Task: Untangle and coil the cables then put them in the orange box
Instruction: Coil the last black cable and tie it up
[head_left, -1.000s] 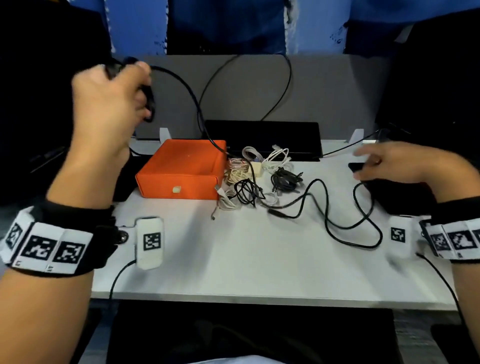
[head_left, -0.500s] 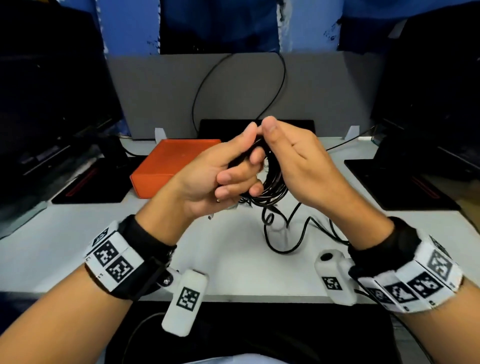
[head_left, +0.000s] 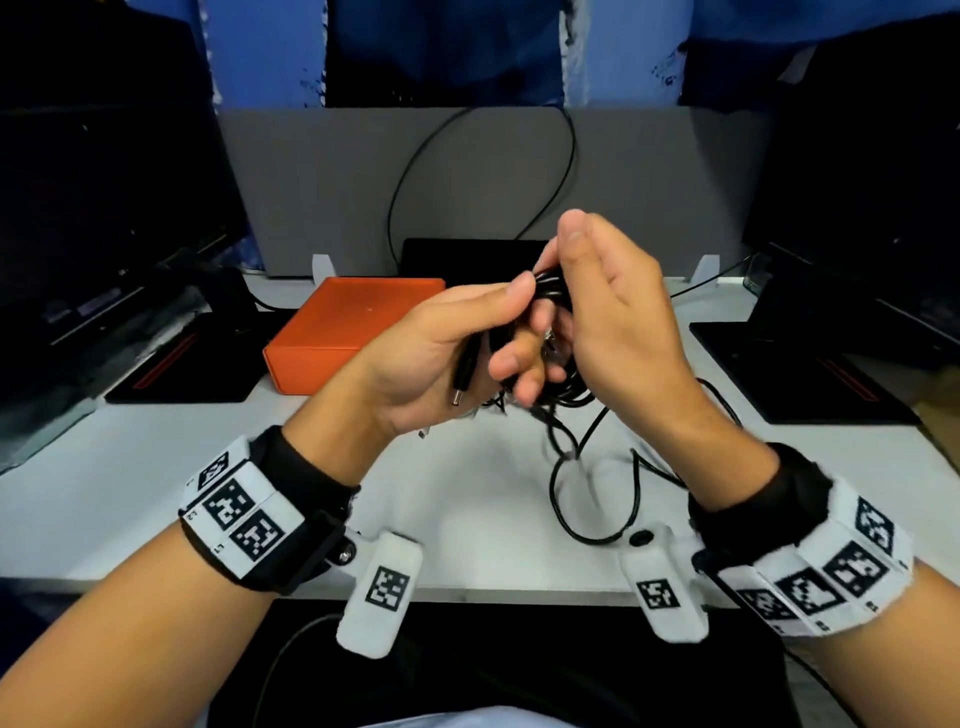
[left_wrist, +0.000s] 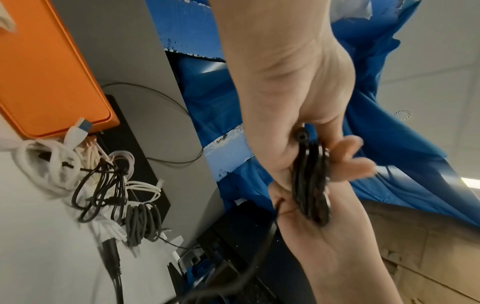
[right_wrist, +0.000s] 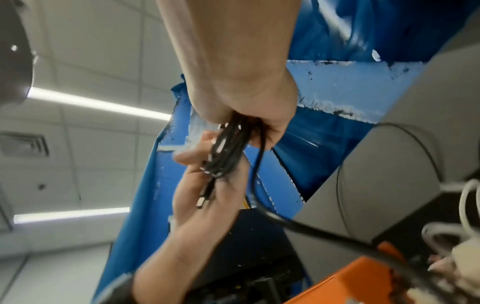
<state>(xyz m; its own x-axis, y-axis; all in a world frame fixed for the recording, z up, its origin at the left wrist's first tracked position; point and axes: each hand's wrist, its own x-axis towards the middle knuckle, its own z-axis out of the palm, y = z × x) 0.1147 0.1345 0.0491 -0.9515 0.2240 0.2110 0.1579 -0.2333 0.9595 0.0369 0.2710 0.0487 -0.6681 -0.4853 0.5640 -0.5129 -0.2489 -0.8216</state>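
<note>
Black cable (head_left: 563, 379), partly coiled, sits between the two hands above the white counter (head_left: 156, 467) in the head view. The left hand (head_left: 447, 353) curls its fingers round the coil, its thumb pressed on top, and one barrel plug hangs down across its palm. The right hand (head_left: 613, 322) pinches the loops at the top with thumb and fingers. The loose tail drops to the counter and lies there in slack loops. One orange box (head_left: 343, 327), closed, stands on the counter behind the left hand.

From the left wrist, both hands grip one bundle of black loops. The box (left_wrist: 49, 67) lies at the left, and just beside it is a tangle (left_wrist: 103, 185) of white and black cables; their number cannot be told.

From the right wrist, the right hand (right_wrist: 241, 98) closes over the top of the loops and the left hand (right_wrist: 207, 189) cups them below, the plug lying across its palm.
</note>
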